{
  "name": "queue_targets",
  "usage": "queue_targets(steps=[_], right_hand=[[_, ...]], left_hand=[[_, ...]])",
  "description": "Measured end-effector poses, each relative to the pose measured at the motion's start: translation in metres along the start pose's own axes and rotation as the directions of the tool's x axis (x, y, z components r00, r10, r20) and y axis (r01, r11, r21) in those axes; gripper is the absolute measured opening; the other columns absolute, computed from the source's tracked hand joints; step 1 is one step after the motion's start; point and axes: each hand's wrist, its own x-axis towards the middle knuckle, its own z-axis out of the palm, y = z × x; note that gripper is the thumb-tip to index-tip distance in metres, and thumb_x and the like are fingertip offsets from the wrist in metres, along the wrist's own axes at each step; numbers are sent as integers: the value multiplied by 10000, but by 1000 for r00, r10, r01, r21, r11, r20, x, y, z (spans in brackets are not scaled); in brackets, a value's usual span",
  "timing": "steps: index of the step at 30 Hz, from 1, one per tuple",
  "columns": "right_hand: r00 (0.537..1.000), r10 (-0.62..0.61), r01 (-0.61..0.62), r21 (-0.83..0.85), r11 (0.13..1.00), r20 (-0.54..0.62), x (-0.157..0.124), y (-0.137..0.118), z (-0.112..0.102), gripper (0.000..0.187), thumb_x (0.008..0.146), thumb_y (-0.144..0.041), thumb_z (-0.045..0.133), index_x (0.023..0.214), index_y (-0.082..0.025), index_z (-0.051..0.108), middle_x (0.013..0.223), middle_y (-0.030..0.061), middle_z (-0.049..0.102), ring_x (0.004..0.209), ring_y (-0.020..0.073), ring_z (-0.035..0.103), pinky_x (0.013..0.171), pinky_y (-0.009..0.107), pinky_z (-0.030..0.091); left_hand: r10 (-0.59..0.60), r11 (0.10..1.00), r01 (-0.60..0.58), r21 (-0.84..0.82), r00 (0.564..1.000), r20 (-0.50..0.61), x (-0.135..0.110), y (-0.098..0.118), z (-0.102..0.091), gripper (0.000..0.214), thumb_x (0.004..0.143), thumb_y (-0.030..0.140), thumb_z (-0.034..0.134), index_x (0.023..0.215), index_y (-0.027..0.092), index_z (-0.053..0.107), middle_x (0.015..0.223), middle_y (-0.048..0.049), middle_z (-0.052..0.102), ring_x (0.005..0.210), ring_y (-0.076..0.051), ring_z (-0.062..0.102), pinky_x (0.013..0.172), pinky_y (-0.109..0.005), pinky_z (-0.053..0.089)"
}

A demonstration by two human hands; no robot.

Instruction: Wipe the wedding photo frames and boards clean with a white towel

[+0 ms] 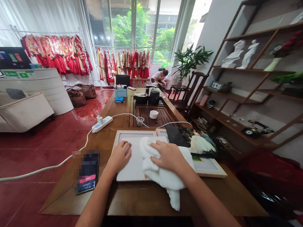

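My left hand [120, 155] rests flat on a white picture frame [132, 161] lying on the wooden table [146, 199], fingers curled loosely and holding nothing. My right hand [169, 156] presses down on a white cloth [162, 176] bunched over the frame's right part; the cloth's tail hangs toward the table's near edge. A second white frame [211, 168] lies beside it on the right, partly under a dark printed photo [194, 140].
A phone [87, 172] lies at the left of the table. A power strip [102, 124] with a white cable sits further back, near a tea tray [151, 117] with cup and kettles. A person bends at the far end. Shelves stand right, sofa left.
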Motion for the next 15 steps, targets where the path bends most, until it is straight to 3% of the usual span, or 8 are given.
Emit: queue_targets(steps=[5, 10, 15], right_hand=[[987, 149, -150, -11, 989, -63, 10, 21, 12, 396, 802, -426, 500, 1151, -252, 572, 1038, 51, 632, 923, 220, 592, 649, 282, 332], [980, 148, -136, 97, 986, -134, -1, 20, 7, 409, 792, -420, 519, 1164, -259, 575, 1074, 35, 633, 942, 214, 599, 676, 284, 372], [971, 139, -83, 276, 958, -192, -39, 11, -5, 414, 766, -350, 526, 1173, -289, 570, 1068, 11, 624, 907, 194, 608, 735, 288, 418]], left_hand=[[8, 1000, -9, -17, 1000, -17, 0, -1, 0, 232, 878, 224, 455, 1080, 229, 570, 1103, -81, 564, 1053, -218, 554, 941, -402, 457], [-2, 1000, 2, -15, 1000, -2, 0, 0, 0, 233, 887, 241, 444, 1086, 230, 566, 1117, -84, 561, 1063, -222, 552, 953, -405, 453], [-7, 1000, 7, -2, 1000, 12, 0, 0, -1, 231, 896, 255, 434, 1084, 229, 564, 1120, -88, 558, 1063, -223, 551, 956, -398, 451]])
